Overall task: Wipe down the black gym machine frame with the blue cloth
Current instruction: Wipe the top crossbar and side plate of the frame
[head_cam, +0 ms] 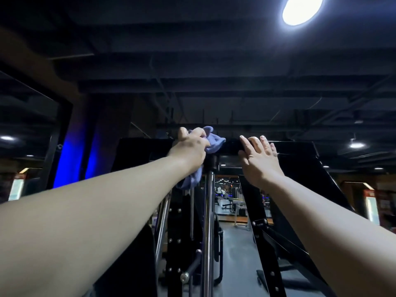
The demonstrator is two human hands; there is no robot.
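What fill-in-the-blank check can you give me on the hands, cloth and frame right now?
1. The left hand grips a ____ cloth.
2. The right hand rests open on the black frame and holds ____.
3. Both hands are at the frame's ____ crossbar.
Missing words: blue; nothing; top.

Two bare arms are reaching up to a black machine frame (291, 146). The left hand (190, 150) is gripping a blue cloth (214, 140) against its top bar; the right hand (258, 156) is resting there with fingers spread. A ceiling light (302, 9) is glowing above.
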